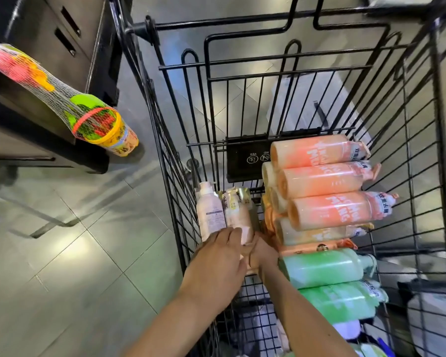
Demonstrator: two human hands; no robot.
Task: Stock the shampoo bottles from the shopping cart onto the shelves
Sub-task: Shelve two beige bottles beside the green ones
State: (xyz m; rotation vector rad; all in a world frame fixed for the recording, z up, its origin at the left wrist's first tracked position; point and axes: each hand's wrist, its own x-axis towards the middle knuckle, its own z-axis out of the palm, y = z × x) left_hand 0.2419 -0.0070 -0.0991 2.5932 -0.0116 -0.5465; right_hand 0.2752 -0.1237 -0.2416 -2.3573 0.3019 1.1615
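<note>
I look down into a black wire shopping cart (170,161). At its left side lie a white-pink pump bottle (209,211) and a peach bottle (238,216) side by side. My left hand (216,264) rests over their near ends, fingers laid on the white-pink one. My right hand (259,253) reaches under the peach bottle's base and curls round it, partly hidden by my left hand. To the right lies a stack of several orange shampoo bottles (322,181), and nearer me two green bottles (322,266).
A dark shelf unit (49,81) stands at the left. A net bag of bright plastic toys with a yellow bucket (98,124) hangs off its edge. Grey floor tiles (75,253) lie between the shelf and the cart.
</note>
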